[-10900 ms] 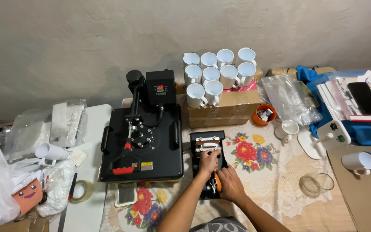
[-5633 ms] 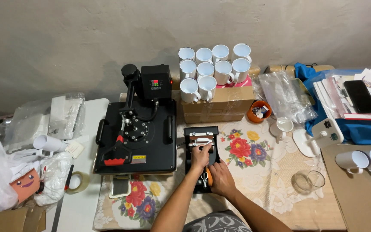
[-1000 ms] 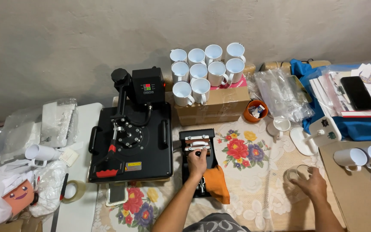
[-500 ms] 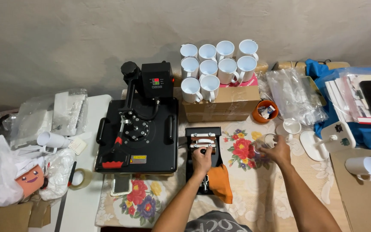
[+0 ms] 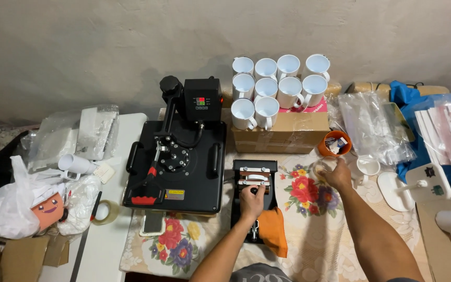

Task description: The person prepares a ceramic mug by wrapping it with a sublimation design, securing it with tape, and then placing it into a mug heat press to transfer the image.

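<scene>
While my left hand (image 5: pixel 251 200) is closed around the handle of the small black mug press (image 5: pixel 254 180) on the flowered tablecloth (image 5: pixel 309 230), my right hand (image 5: pixel 336 174) curls around a clear tape roll (image 5: pixel 323 166) just beside the orange bowl (image 5: pixel 334 143).

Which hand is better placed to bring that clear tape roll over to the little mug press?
Right, most likely. The right hand already rests on the clear tape roll beside the orange cup, while the left hand is busy gripping the mug press handle.
</scene>
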